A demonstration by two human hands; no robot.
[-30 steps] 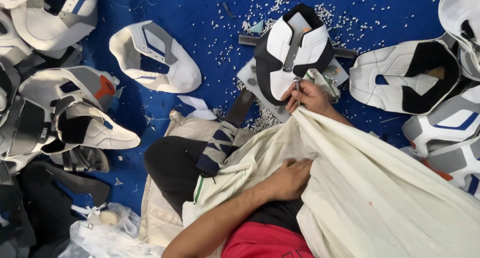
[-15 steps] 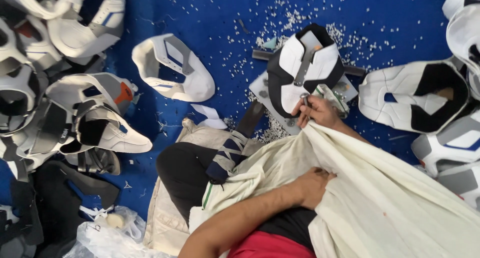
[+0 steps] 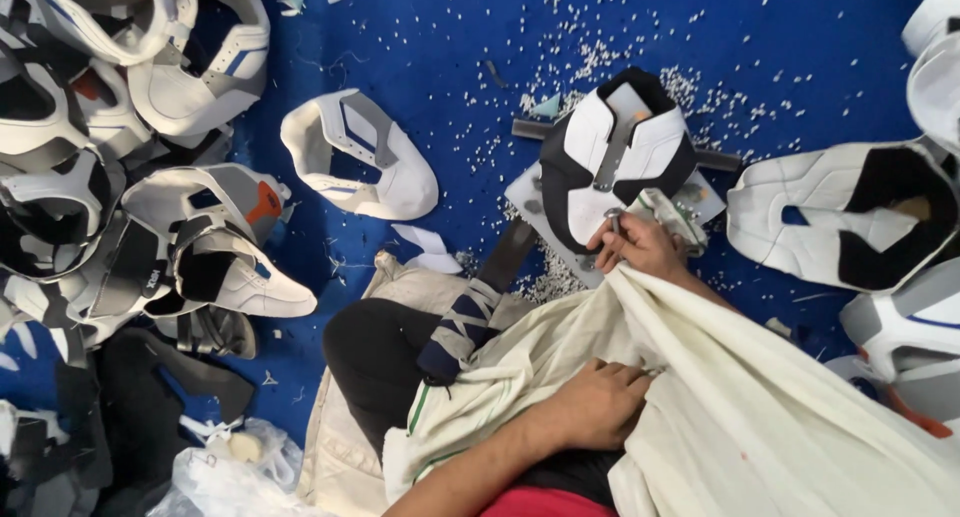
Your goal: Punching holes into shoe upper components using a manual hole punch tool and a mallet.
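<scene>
A black-and-white shoe upper (image 3: 615, 162) sits on a grey metal stand (image 3: 527, 202) on the blue floor. My right hand (image 3: 640, 245) is at the upper's lower edge, its fingers pinched on a small metal tool (image 3: 612, 217) that touches the upper. This hand comes out of a wide cream cloth (image 3: 760, 407) that covers my lap. My left hand (image 3: 598, 405) lies flat on that cloth near my body, fingers curled lightly, and holds nothing else that I can see.
Several white, grey and black shoe uppers are piled at the left (image 3: 120, 207) and lie at the right (image 3: 840, 217). One upper (image 3: 360, 157) lies alone. White scraps (image 3: 600, 57) litter the blue floor. A plastic bag (image 3: 225, 477) lies bottom left.
The view has shifted a little, so everything sits further right in the frame. My right hand stays at the upper's lower edge and my left hand stays on the cloth.
</scene>
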